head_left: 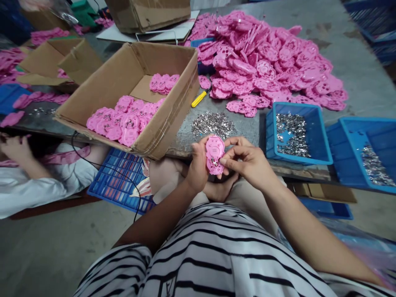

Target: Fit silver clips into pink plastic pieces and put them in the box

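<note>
A pink plastic plate (214,144) with a scalloped outline is held upright over my lap by my left hand (198,167), whose thumb and fingers close round its left edge. Small shiny metal pieces sit on its lower half. My right hand (247,159) pinches at the plate's lower right, beside those pieces; whatever is between its fingertips is too small to make out. Just beyond both hands, a heap of small metal parts (213,123) lies on the grey table (247,128).
A cardboard box (167,123) holding pink plates with metal pieces stands at left. Behind lies a big pile of pink plates (266,62), near a yellow-handled tool (199,99). Two blue bins (324,152) (346,152) with metal parts stand right. A co-worker's arm (27,161) is at far left.
</note>
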`<state>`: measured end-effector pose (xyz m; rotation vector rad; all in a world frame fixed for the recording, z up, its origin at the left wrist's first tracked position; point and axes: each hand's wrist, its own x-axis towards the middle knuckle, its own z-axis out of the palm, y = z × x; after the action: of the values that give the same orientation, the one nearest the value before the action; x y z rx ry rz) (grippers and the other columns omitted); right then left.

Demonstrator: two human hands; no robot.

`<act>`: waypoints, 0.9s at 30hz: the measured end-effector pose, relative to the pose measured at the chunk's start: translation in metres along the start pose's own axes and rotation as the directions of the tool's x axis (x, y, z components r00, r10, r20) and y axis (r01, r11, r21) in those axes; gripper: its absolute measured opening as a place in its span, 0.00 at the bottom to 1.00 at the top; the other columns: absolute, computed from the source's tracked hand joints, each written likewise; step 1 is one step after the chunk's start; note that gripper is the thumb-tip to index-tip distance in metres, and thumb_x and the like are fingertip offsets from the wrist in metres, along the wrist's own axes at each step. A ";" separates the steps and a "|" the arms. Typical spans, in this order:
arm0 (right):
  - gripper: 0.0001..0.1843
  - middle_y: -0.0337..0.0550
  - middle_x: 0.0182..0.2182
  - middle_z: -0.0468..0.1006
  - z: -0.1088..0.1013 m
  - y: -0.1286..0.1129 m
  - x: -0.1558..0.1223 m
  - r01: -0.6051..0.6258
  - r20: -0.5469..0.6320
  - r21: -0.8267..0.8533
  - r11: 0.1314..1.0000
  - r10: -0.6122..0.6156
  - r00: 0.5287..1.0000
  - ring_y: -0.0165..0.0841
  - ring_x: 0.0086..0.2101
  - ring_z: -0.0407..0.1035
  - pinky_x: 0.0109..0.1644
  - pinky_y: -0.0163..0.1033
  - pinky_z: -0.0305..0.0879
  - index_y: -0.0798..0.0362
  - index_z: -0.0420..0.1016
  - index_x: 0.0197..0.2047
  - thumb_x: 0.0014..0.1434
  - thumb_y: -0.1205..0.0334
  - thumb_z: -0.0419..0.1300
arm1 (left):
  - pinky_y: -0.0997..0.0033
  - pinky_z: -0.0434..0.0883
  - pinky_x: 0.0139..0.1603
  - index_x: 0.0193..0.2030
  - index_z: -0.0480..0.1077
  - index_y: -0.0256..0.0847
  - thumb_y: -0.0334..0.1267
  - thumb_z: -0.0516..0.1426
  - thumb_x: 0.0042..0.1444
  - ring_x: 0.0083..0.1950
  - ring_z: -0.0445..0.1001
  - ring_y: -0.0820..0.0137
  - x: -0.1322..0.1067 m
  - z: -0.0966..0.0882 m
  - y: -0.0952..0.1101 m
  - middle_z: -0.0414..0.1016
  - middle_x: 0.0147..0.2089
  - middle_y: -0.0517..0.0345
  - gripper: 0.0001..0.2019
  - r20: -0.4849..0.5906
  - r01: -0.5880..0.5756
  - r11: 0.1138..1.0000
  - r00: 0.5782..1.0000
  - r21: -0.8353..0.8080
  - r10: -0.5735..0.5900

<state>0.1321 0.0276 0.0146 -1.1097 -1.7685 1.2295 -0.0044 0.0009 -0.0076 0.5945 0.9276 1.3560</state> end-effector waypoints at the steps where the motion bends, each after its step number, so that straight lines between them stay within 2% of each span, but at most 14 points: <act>1: 0.14 0.43 0.31 0.74 0.000 0.000 0.000 -0.005 0.003 0.007 1.000 0.005 1.000 0.38 0.45 0.68 0.48 0.44 0.66 0.51 0.74 0.18 0.53 0.58 0.66 | 0.66 0.73 0.44 0.51 0.68 0.42 0.74 0.45 0.48 0.50 0.73 0.60 0.000 0.001 0.000 0.74 0.44 0.49 0.40 0.004 0.001 1.000 1.000 0.001 -0.001; 6: 0.16 0.43 0.27 0.72 -0.002 0.002 -0.003 -0.018 0.002 0.007 1.000 0.018 1.000 0.39 0.45 0.67 0.46 0.44 0.67 0.50 0.73 0.18 0.53 0.55 0.66 | 0.66 0.73 0.45 0.49 0.69 0.42 0.74 0.48 0.47 0.52 0.72 0.61 -0.002 0.005 -0.001 0.74 0.45 0.49 0.39 0.005 0.016 1.000 1.000 -0.002 -0.016; 9: 0.14 0.44 0.34 0.72 -0.001 0.004 -0.006 -0.043 -0.036 0.029 0.999 0.044 0.998 0.35 0.37 0.69 0.39 0.41 0.68 0.52 0.72 0.20 0.51 0.54 0.67 | 0.67 0.73 0.44 0.49 0.69 0.42 0.74 0.47 0.47 0.51 0.72 0.62 -0.002 0.009 -0.001 0.74 0.45 0.49 0.39 0.033 0.010 1.000 0.999 -0.005 -0.010; 12: 0.15 0.44 0.41 0.71 0.000 0.006 -0.009 -0.094 -0.076 0.101 0.990 0.102 0.992 0.27 0.27 0.64 0.29 0.37 0.64 0.52 0.71 0.27 0.46 0.52 0.69 | 0.68 0.74 0.39 0.50 0.68 0.42 0.74 0.45 0.48 0.46 0.75 0.63 -0.003 0.013 -0.001 0.74 0.41 0.50 0.39 0.058 0.054 0.998 0.997 -0.014 -0.053; 14: 0.17 0.43 0.40 0.73 -0.007 0.007 -0.008 -0.102 -0.065 0.148 0.984 0.113 0.992 0.26 0.25 0.62 0.28 0.36 0.62 0.51 0.70 0.30 0.46 0.50 0.69 | 0.70 0.74 0.33 0.50 0.67 0.42 0.75 0.45 0.47 0.40 0.76 0.64 -0.004 0.014 0.000 0.74 0.37 0.52 0.40 0.081 0.095 0.995 0.992 -0.026 -0.092; 16: 0.15 0.44 0.39 0.75 -0.024 0.007 -0.003 -0.059 -0.139 0.150 0.987 0.080 0.987 0.27 0.27 0.64 0.30 0.37 0.63 0.51 0.70 0.30 0.47 0.51 0.68 | 0.71 0.72 0.28 0.49 0.67 0.42 0.75 0.46 0.46 0.35 0.76 0.66 -0.006 0.015 0.002 0.74 0.33 0.54 0.40 0.112 0.121 0.992 0.987 -0.030 -0.117; 18: 0.11 0.46 0.38 0.76 -0.053 0.007 0.004 -0.027 -0.373 0.055 0.998 0.046 0.927 0.29 0.30 0.65 0.34 0.39 0.63 0.52 0.71 0.30 0.49 0.56 0.67 | 0.73 0.71 0.25 0.47 0.67 0.41 0.75 0.47 0.45 0.31 0.76 0.67 -0.008 0.014 0.005 0.74 0.30 0.55 0.39 0.137 0.131 0.991 0.982 -0.017 -0.128; 19: 0.08 0.47 0.38 0.76 -0.071 0.006 0.007 -0.064 -0.526 -0.032 0.997 0.038 0.850 0.29 0.30 0.65 0.35 0.40 0.63 0.53 0.72 0.31 0.50 0.61 0.66 | 0.74 0.70 0.24 0.46 0.67 0.41 0.75 0.47 0.45 0.30 0.76 0.68 -0.009 0.013 0.007 0.74 0.30 0.55 0.39 0.140 0.135 0.991 0.981 -0.008 -0.133; 20: 0.07 0.49 0.37 0.76 -0.091 0.006 0.009 -0.182 -0.650 -0.140 0.973 0.048 0.758 0.29 0.29 0.65 0.36 0.41 0.62 0.55 0.74 0.34 0.50 0.65 0.65 | 0.74 0.69 0.23 0.45 0.67 0.41 0.75 0.47 0.45 0.29 0.75 0.68 -0.010 0.013 0.008 0.74 0.29 0.55 0.38 0.134 0.142 0.990 0.981 -0.001 -0.141; 22: 0.13 0.56 0.40 0.77 -0.130 0.007 0.007 -0.517 -0.811 -0.356 0.779 0.017 0.584 0.32 0.32 0.67 0.40 0.45 0.61 0.59 0.78 0.41 0.50 0.70 0.64 | 0.75 0.68 0.22 0.43 0.67 0.40 0.75 0.46 0.46 0.28 0.75 0.69 -0.012 0.010 0.010 0.74 0.28 0.55 0.38 0.106 0.166 0.986 0.981 -0.001 -0.165; 24: 0.15 0.64 0.44 0.76 -0.163 0.012 -0.002 -0.781 -0.873 -0.413 0.469 0.040 0.486 0.38 0.39 0.69 0.41 0.47 0.59 0.63 0.80 0.44 0.51 0.72 0.63 | 0.75 0.67 0.20 0.43 0.67 0.40 0.75 0.46 0.47 0.27 0.75 0.69 -0.013 0.007 0.011 0.75 0.27 0.55 0.37 0.086 0.196 0.981 0.977 -0.015 -0.194; 25: 0.14 0.66 0.43 0.76 -0.175 0.016 -0.009 -0.845 -0.876 -0.416 0.335 0.103 0.472 0.40 0.40 0.70 0.40 0.48 0.59 0.64 0.81 0.42 0.52 0.72 0.63 | 0.76 0.67 0.20 0.43 0.67 0.40 0.74 0.47 0.47 0.26 0.75 0.69 -0.013 0.005 0.010 0.75 0.27 0.54 0.37 0.084 0.208 0.978 0.975 -0.020 -0.206; 26: 0.10 0.66 0.41 0.77 -0.184 0.020 -0.016 -0.857 -0.853 -0.451 0.251 0.161 0.496 0.41 0.39 0.71 0.38 0.48 0.58 0.64 0.82 0.39 0.52 0.71 0.63 | 0.76 0.66 0.19 0.43 0.67 0.39 0.74 0.47 0.47 0.26 0.75 0.69 -0.013 0.004 0.009 0.75 0.27 0.54 0.37 0.087 0.219 0.976 0.972 -0.022 -0.216; 27: 0.07 0.65 0.39 0.78 -0.189 0.026 -0.022 -0.831 -0.812 -0.511 0.221 0.195 0.551 0.40 0.38 0.72 0.36 0.47 0.58 0.63 0.82 0.33 0.53 0.69 0.63 | 0.76 0.65 0.18 0.42 0.67 0.39 0.74 0.47 0.47 0.25 0.75 0.69 -0.013 0.003 0.008 0.75 0.27 0.54 0.37 0.095 0.228 0.974 0.970 -0.020 -0.225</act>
<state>0.3151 0.0779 0.0449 -2.6376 -1.4099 -0.0497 -0.0057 -0.0100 0.0029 0.5068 0.8708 1.1272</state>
